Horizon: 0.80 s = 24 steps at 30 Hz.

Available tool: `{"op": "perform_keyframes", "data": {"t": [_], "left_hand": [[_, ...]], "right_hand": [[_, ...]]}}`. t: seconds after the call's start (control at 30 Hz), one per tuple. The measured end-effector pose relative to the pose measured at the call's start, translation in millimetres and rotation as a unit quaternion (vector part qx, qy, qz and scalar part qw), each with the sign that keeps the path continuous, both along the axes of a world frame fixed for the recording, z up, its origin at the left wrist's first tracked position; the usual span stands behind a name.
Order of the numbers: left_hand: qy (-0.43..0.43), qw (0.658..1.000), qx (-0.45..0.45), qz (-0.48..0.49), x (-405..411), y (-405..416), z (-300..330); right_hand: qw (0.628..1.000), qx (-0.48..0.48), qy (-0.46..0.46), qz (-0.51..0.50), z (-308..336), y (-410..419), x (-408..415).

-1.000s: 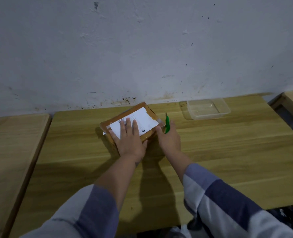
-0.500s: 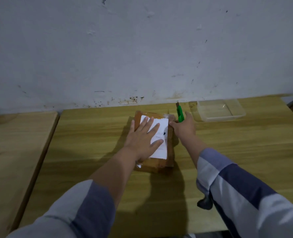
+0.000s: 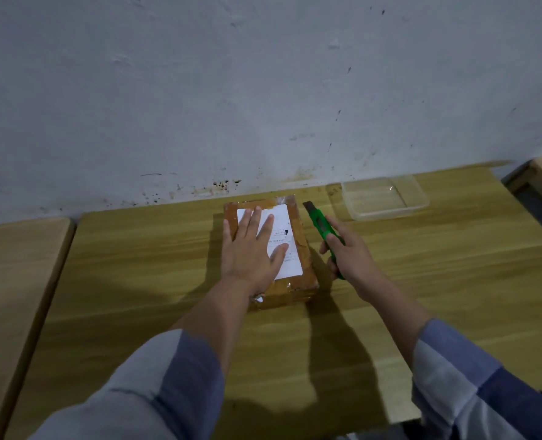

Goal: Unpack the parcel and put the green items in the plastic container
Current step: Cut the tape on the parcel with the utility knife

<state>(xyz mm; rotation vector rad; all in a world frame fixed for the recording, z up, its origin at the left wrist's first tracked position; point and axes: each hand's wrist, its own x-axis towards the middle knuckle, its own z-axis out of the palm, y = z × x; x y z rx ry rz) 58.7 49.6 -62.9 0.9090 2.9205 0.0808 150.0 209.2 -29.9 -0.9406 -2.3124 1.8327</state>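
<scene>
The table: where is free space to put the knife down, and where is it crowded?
Free: the bare table right of the right hand, in front of the plastic container; also the wide strip left of the parcel, up to the table's left edge. Crowded: the narrow gap between parcel and container, where the green knife points, and the parcel top under the left hand.

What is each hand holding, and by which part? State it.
The right hand grips the green utility knife by the rear of its handle, blade end forward. The left hand holds nothing; it lies flat on the parcel.
</scene>
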Motion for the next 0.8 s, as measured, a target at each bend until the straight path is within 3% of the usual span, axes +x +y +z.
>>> {"op": "perform_keyframes", "data": {"t": [0.8], "left_hand": [[-0.005,1.0,0.017,-0.002,-2.9,-2.6,-3.3]], "right_hand": [[0.994,-0.096,-0.044,0.0,14.6,4.1,-9.5]]}}
